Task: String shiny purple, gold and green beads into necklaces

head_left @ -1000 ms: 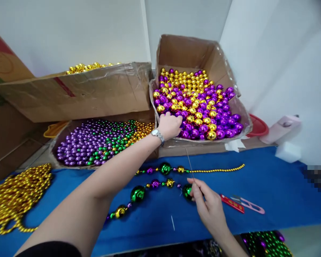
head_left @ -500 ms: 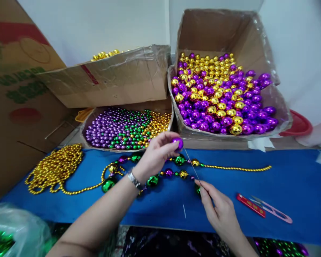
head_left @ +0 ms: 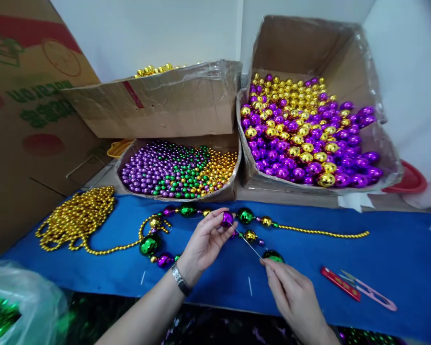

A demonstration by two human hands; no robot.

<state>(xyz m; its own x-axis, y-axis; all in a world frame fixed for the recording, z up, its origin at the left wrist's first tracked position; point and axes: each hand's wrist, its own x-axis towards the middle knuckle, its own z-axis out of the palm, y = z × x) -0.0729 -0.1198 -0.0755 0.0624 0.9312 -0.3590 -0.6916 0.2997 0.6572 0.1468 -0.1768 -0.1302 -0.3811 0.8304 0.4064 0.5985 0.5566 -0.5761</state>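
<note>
While the left hand point(head_left: 204, 239) pinches a purple bead point(head_left: 227, 219) above the blue worktop point(head_left: 398, 249), the right hand point(head_left: 294, 299) fingers grip a thin needle point(head_left: 247, 240) aimed at it. Partly strung beads point(head_left: 244, 216) lie just behind; bead boxes point(head_left: 309, 129) stand beyond. Snips point(head_left: 366, 292) lie right. The thread is too fine to see.

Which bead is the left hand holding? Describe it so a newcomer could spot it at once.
Start at the blue cloth-covered table, below the low cardboard box of small mixed beads. There the left hand pinches a shiny purple round bead at a thin needle's tip, the only bead lifted off the cloth.
</note>
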